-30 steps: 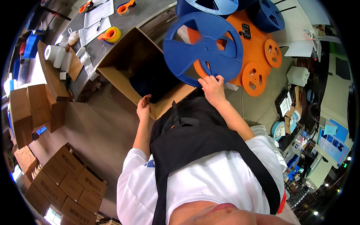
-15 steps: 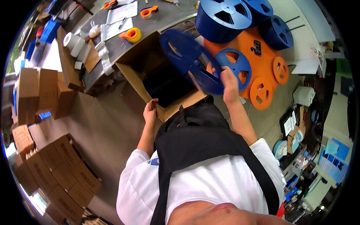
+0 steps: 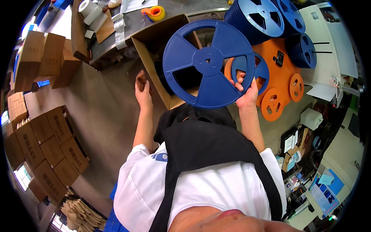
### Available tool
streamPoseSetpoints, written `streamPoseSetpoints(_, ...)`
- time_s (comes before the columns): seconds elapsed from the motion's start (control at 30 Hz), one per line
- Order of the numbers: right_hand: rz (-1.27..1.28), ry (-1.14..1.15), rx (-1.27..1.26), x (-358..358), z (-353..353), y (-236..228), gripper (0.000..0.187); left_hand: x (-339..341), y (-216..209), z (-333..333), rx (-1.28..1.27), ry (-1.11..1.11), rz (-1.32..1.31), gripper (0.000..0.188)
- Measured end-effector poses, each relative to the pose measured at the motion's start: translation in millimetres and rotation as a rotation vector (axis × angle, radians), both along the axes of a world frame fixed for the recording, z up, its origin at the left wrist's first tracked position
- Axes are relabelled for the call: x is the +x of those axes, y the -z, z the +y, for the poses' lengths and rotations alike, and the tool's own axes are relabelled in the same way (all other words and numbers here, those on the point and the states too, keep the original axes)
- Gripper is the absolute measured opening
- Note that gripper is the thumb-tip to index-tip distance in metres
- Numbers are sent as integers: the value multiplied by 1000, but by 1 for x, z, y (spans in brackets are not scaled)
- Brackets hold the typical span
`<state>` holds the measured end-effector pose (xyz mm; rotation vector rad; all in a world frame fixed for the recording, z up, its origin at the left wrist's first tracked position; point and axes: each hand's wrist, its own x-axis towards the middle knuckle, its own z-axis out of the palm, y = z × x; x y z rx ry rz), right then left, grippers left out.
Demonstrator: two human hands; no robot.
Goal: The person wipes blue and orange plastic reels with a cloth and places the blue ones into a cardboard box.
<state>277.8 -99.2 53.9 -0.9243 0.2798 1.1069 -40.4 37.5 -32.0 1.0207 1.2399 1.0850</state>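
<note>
A large blue plastic reel point(image 3: 218, 85) with cut-out windows is turned broad face up in front of me. My right hand point(image 3: 247, 93) grips its lower right rim, thumb and fingers on either side of the flange. Beneath the reel stands an open cardboard box point(image 3: 148, 65), partly covered by it. Dark, ribbed contents point(image 3: 159, 73) show inside the box, mostly hidden. Just left of the box, apart from it, my left hand point(image 3: 143, 89) is raised with fingers loosely bent and thumb apart, holding nothing.
Stacked blue reels point(image 3: 247, 23) stand at the far right by an orange surface point(image 3: 266, 50). Two smaller orange reels point(image 3: 271, 104) lie nearer. A grey workbench point(image 3: 181, 8) with a tape dispenser point(image 3: 155, 14) runs behind the box. Closed cartons point(image 3: 50, 149) are piled at left.
The blue reel has turned from a steep tilt to facing up, now nearly over the box. My left hand has left the box's near edge and moved left. The whole view has shifted.
</note>
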Motion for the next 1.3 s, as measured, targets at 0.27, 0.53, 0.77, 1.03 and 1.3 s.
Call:
streamPoseSetpoints(0.27, 0, -124, -59, -38, 13, -10, 43, 174, -95, -29, 632, 784, 790, 74)
streamPoseSetpoints(0.53, 15, -42, -28, -8, -17, -12, 42, 114, -7, 19, 418, 501, 597, 56)
streamPoseSetpoints(0.77, -117, 144, 34, 44, -12, -14, 40, 34, 57, 29, -236, 426, 321, 31)
streamPoseSetpoints(1.03, -492, 16, -135, 19, 35, 3, 48, -1, 87, -24, -387, 285, 429, 41)
streamPoseSetpoints(1.3, -909, -306, -215, -29, 96, 103, 42, 1, 101, -72, -513, 330, 357, 40)
